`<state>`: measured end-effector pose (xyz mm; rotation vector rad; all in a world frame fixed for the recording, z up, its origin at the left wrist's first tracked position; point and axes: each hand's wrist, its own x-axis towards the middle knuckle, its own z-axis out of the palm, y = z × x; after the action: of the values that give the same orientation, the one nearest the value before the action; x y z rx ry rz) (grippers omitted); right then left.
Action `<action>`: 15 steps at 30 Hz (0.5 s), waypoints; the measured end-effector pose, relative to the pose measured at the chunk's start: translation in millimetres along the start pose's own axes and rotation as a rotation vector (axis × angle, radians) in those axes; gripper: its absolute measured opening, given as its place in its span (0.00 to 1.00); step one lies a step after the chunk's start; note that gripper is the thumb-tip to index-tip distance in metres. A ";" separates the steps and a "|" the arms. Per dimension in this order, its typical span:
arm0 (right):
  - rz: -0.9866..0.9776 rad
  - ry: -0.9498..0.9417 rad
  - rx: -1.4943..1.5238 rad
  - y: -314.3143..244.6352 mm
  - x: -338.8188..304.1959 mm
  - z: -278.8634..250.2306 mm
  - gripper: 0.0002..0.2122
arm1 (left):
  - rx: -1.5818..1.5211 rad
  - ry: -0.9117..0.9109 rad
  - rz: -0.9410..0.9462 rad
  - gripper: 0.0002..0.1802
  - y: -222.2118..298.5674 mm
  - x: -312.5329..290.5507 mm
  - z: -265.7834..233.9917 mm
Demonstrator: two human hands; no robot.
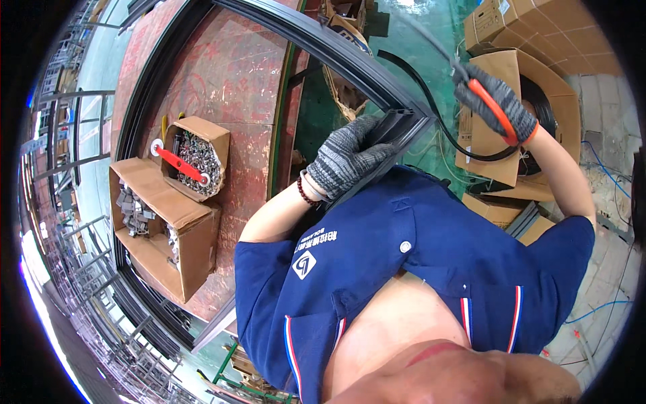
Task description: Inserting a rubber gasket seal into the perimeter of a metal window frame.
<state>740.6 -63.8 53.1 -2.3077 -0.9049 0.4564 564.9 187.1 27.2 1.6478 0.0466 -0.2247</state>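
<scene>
My left hand (346, 156), in a grey striped knit glove, is closed around a dark frame (402, 124) just below its right-hand corner, close to my chest. My right hand (496, 104), gloved alike, is raised off to the right of the frame. It is closed on a tool with an orange handle (489, 108); the tool's kind is unclear. From its fingers a blurred grey length (431, 40) stretches up and left. A black rubber strip (420, 81) curves past the corner and runs below my right hand toward a coil.
The black coil (535, 111) sits in an open cardboard box (494, 111) at the right. On the reddish board (245, 74) are cardboard boxes (165, 192) of small metal parts. A red roller tool (180, 164) with white wheels lies across one. Closed cartons (531, 27) stand far right.
</scene>
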 end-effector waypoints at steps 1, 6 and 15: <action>-0.154 0.125 0.073 20.7 7.3 10.2 0.18 | -0.013 0.009 0.005 0.23 -2.5 0.1 1.7; -0.161 0.026 -0.091 -14.0 46.4 25.7 0.19 | -0.027 0.012 -0.008 0.23 -3.6 0.9 1.5; -0.351 -0.396 -0.212 -37.8 13.3 -21.3 0.31 | -0.069 -0.035 -0.063 0.23 3.9 -6.5 -7.1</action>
<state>742.3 -41.4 92.5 -2.2097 -1.5856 0.7046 559.9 194.4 32.7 1.5745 0.0786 -0.2973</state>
